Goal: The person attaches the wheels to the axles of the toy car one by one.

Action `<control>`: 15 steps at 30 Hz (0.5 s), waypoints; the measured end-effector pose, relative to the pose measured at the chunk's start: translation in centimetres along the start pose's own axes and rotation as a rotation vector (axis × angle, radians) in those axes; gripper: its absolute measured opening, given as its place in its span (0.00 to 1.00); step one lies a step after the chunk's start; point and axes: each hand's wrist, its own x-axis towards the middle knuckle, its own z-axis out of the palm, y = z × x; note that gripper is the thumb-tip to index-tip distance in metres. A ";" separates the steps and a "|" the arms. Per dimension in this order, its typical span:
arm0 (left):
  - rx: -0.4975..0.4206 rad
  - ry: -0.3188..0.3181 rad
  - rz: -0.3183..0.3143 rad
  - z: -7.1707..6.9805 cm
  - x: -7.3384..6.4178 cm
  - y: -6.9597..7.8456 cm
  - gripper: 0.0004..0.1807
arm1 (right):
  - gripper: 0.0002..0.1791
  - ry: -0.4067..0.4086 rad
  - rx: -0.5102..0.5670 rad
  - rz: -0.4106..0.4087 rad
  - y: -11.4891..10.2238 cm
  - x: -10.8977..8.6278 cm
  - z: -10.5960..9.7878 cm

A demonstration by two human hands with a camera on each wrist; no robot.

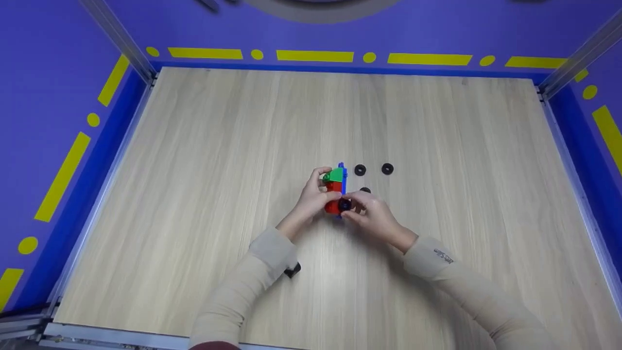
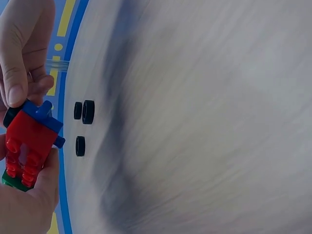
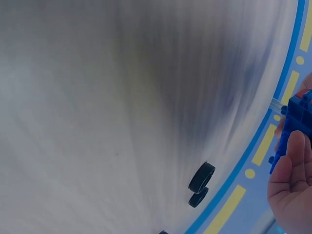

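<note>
My left hand grips a toy vehicle made of red bricks and a green brick on a blue base. The vehicle is turned on its side, its base facing right. With thumb and fingers my right hand pinches a black wheel against the base, at the end nearer me. In the left wrist view the wheel is partly covered by the right thumb. The right wrist view shows the underside of the blue base beside the right fingers.
Three loose black wheels lie on the wooden table: one wheel beyond the hands, another wheel to its right, a third wheel partly behind the right hand. A small black object shows beside the left sleeve. Blue walls enclose the table.
</note>
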 end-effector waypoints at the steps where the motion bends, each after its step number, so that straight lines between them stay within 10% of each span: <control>1: 0.004 -0.001 -0.002 -0.1 0.0 -0.1 0.35 | 0.20 -0.003 0.008 0.008 0.1 0.0 0.0; 15: 0.032 0.021 -0.040 -0.4 0.1 -0.6 0.34 | 0.21 -0.024 0.162 0.209 2.1 -0.1 -0.4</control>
